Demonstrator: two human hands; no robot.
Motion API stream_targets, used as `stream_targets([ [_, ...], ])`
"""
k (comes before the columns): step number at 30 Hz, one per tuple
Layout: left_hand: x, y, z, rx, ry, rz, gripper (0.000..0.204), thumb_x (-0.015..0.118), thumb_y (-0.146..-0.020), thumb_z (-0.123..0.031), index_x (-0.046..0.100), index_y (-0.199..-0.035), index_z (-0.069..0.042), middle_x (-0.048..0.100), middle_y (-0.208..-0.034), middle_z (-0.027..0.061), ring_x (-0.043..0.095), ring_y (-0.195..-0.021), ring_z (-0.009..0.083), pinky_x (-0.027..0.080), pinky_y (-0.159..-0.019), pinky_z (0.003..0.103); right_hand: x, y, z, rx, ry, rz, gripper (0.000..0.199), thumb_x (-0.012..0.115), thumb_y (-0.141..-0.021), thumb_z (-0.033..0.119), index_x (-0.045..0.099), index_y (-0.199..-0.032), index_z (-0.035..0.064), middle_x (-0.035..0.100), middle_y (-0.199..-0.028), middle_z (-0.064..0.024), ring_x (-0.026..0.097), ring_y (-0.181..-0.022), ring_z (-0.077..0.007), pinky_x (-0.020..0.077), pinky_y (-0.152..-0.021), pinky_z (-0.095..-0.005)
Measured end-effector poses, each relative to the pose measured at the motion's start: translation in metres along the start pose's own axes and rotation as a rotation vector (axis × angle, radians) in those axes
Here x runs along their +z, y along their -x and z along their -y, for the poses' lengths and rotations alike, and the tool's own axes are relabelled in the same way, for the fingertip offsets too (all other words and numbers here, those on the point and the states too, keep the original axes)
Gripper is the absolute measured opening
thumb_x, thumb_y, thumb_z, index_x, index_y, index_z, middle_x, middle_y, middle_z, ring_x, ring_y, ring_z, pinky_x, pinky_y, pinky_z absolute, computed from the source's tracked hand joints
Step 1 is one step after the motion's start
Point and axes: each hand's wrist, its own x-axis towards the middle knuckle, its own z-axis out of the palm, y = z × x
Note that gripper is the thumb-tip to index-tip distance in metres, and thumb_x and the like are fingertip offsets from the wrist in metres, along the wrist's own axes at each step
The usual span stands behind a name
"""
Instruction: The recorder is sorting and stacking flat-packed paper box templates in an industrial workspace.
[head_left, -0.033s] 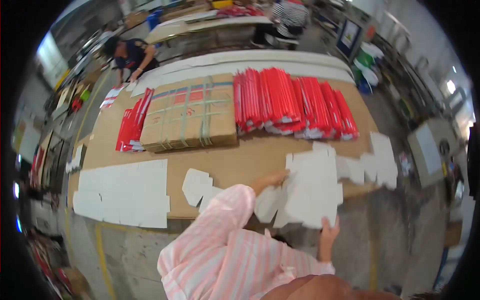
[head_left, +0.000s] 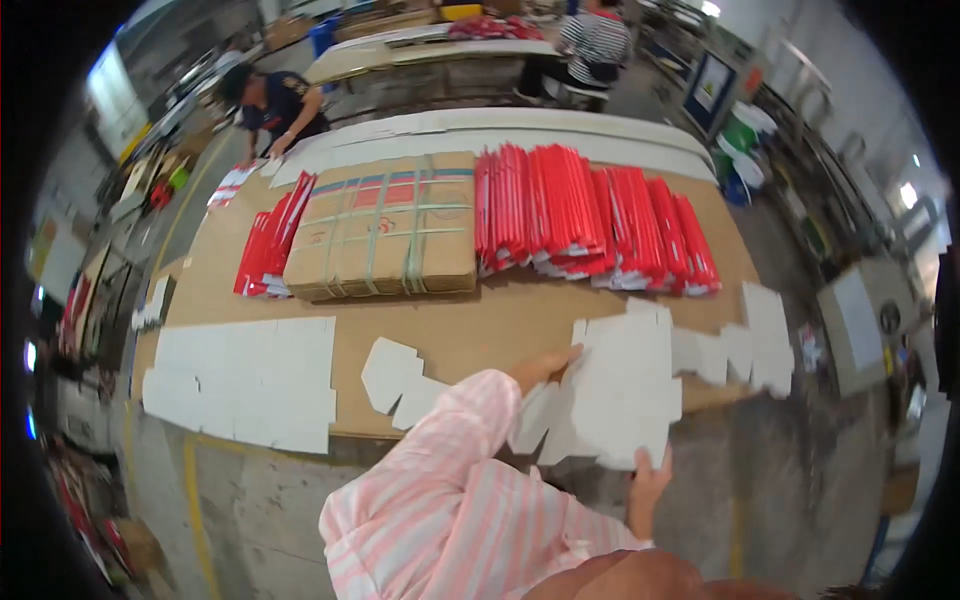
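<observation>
Over the near edge of the table, a white die-cut cardboard blank [head_left: 628, 385] lies with notched flaps along its sides. My left hand [head_left: 545, 368] grips its left edge, the fingers partly hidden against the board. At its lower right corner my right hand [head_left: 650, 485] pinches the edge, thumb and fingers closed on it. More white cut card with angled flaps [head_left: 402, 375] shows left of my left sleeve. Another flapped blank [head_left: 765, 340] sticks out to the right, partly behind the one I hold.
A large white sheet stack [head_left: 245, 385] lies at the left. Behind stand a strapped brown carton [head_left: 385, 230] and rows of red folded packs [head_left: 570, 210], with more red packs [head_left: 275, 240] left of it. A person [head_left: 270, 110] bends over the table's far left corner.
The view has shifted slightly. My right hand and the blank's lower corner have moved a little down and left; both hands keep their hold.
</observation>
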Motion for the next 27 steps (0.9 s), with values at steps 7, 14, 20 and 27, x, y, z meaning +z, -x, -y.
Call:
stream_targets([
  [7,0.007,0.003,-0.036,0.034,0.59,-0.044,0.035,0.055,-0.084,-0.036,0.059,-0.101,-0.005,0.064,-0.091,0.0101,0.062,-0.072,0.0204,0.051,-0.065,0.032,-0.022,-0.005,0.006,-0.063,0.031,0.178,0.057,0.062,-0.079,0.018,0.039,-0.127,-0.0042,0.051,-0.113,-0.0123,0.048,-0.102,-0.0208,0.0396,-0.086,-0.0322],
  [14,0.06,0.163,-0.099,0.744,0.322,-0.455,0.034,0.058,-0.084,-0.021,0.049,-0.11,0.0,0.059,-0.094,0.0099,0.056,-0.083,0.0166,0.047,-0.073,0.031,-0.089,-0.103,-0.057,0.031,-0.024,0.547,0.066,0.062,-0.077,0.018,0.03,-0.132,-0.0019,0.042,-0.125,-0.0122,0.042,-0.111,-0.0223,0.0321,-0.094,-0.0333],
  [20,0.079,0.182,-0.056,1.07,0.169,-0.49,0.041,0.056,-0.086,-0.023,0.043,-0.117,0.0,0.054,-0.103,0.0093,0.048,-0.096,0.0141,0.04,-0.084,0.029,-0.027,-0.147,0.071,-0.701,0.092,0.235,0.056,0.054,-0.08,0.015,0.034,-0.129,-0.0029,0.043,-0.122,-0.0111,0.041,-0.111,-0.0202,0.0294,-0.097,-0.0343],
  [27,0.098,0.14,-0.022,1.08,0.036,-0.45,0.041,0.051,-0.088,-0.028,0.041,-0.119,-0.003,0.052,-0.104,0.0113,0.048,-0.1,0.0178,0.037,-0.088,0.031,-0.031,-0.187,-0.046,-0.192,0.017,0.503,0.05,0.056,-0.081,0.021,0.04,-0.121,-0.0045,0.046,-0.118,-0.0114,0.044,-0.105,-0.0211,0.0328,-0.093,-0.034],
])
